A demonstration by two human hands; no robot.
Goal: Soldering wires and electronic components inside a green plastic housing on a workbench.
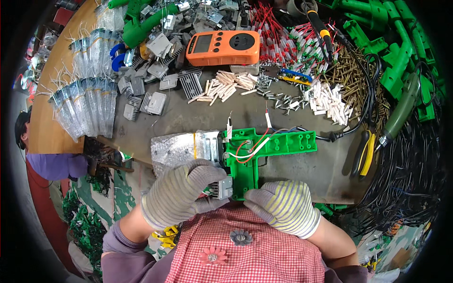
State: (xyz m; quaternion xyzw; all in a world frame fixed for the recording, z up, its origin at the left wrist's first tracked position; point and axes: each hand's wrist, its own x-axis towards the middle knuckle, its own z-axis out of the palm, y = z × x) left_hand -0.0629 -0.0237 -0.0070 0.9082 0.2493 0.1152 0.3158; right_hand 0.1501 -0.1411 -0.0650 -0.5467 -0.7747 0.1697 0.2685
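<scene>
My left hand (181,188), in a striped knit glove, pinches a small grey finned heat sink (222,188) beside the lower end of a green plastic housing half (244,177). My right hand (288,207), gloved the same way, has its fingers closed at the housing's lower right corner. The housing lies open side up, shaped like a handle with a side arm. Red and white wires (250,153) curve across its inside. Against its left side rests a part wrapped in bubble film (172,150), with a bare metal end touching the housing.
Behind the housing lie an orange multimeter (224,47), heat sinks (151,70), white ceramic pieces (330,101) and brass-coloured screws (351,70). Wrapped parts (87,106) fan out at left. Yellow-handled pliers (367,153), a green electric screwdriver (401,111) and black cords (401,174) are at right.
</scene>
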